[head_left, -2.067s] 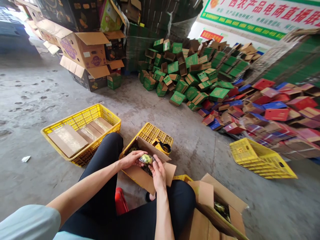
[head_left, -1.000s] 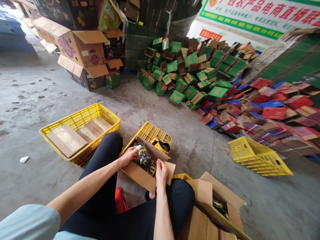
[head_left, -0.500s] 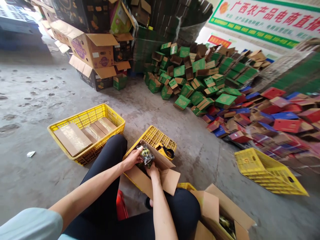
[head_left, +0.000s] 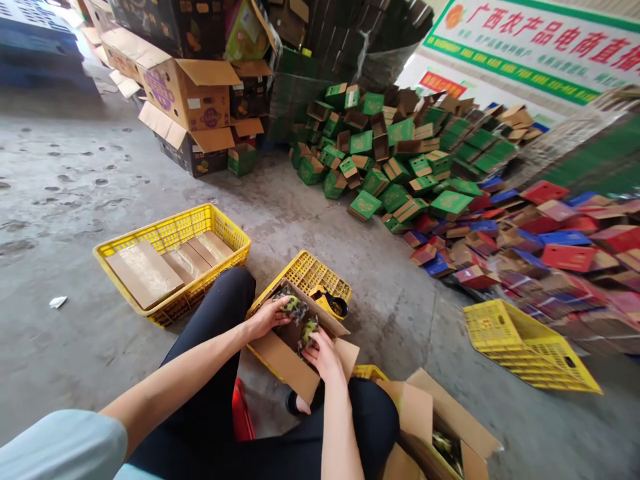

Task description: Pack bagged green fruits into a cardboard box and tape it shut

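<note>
An open cardboard box (head_left: 284, 362) rests on an upturned yellow crate (head_left: 320, 272) between my knees. Over the box's left end, my left hand (head_left: 267, 317) is closed on a green fruit in clear plastic wrap (head_left: 293, 307). My right hand (head_left: 325, 355) grips a second wrapped fruit (head_left: 309, 330), yellowish green, above the box's inside near its right end. The two fruits are apart. What kind of fruit they are cannot be made out. A yellow-and-black tape dispenser (head_left: 327, 301) lies on the crate just behind the box.
To the left, a yellow crate (head_left: 173, 313) holds closed, taped boxes (head_left: 145, 275). At lower right stands an open carton (head_left: 417, 413) with wrapped fruit inside. Another yellow crate (head_left: 525, 347) lies tilted at right. Piled green boxes (head_left: 365, 205) and red and blue boxes (head_left: 570, 257) fill the back.
My right hand has lifted and moved right, and a wrapped fruit now shows in its fingers, apart from the left hand's fruit. The left hand has lowered slightly.
</note>
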Motion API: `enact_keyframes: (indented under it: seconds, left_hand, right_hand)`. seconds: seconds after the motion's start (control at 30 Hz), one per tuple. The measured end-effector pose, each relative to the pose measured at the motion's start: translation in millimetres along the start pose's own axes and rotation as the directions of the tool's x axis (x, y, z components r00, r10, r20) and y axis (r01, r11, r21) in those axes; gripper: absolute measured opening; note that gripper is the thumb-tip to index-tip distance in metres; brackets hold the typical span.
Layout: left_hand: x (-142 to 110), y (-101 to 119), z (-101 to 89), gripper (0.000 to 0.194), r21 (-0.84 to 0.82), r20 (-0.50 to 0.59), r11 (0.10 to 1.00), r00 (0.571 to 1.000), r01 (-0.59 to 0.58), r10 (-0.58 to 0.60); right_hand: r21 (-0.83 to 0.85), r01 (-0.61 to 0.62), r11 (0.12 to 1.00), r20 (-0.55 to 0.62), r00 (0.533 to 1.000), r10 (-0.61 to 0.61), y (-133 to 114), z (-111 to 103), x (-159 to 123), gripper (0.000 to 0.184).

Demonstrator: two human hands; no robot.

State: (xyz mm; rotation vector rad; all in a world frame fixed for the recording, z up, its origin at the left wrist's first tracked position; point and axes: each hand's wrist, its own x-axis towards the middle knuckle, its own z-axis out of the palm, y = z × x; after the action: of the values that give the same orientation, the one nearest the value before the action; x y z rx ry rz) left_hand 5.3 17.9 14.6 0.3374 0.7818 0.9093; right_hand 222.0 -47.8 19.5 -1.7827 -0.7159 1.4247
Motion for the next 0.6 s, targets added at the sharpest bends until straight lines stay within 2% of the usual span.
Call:
enact_keyframes:
  seconds: [0.1, 0.2, 0.33, 0.47, 0.6]
  left_hand:
    - [2.1, -5.1, -4.4, 0.056, 0.022, 0.040, 0.999, 0.999, -0.036, 0.035]
    - [3.0, -12.0, -8.4, 0.066, 0.042, 0.084, 0.999, 0.996, -0.019, 0.016]
    - [1.2, -18.0, -12.2, 0.060, 0.076, 0.096, 0.995, 0.993, 0.064, -0.071]
    - [-3.2, -18.2, -13.0, 0.050, 0.157, 0.126, 0.985, 0.988, 0.074, -0.094]
    - [-7.6, -17.6, -12.5, 0.068, 0.189, 0.138, 0.981, 0.988, 0.045, -0.072]
  right_hand:
    - [0.360, -0.029, 0.932, 0.154, 0.988, -0.028, -9.4, -7.5, -31.9, 0.055]
    - [0.541, -0.013, 0.841, 0.227, 0.965, -0.131, -12.5, -8.2, -56.8, 0.049]
    - [0.621, 0.022, 0.783, 0.214, 0.957, -0.197, -7.1, 0.2, -68.2, 0.044]
    - [0.615, 0.098, 0.783, 0.104, 0.973, -0.204, -0.9, 11.0, -64.7, 0.048]
    - [0.594, 0.149, 0.790, 0.056, 0.973, -0.226, 0.1, 16.3, -60.8, 0.051]
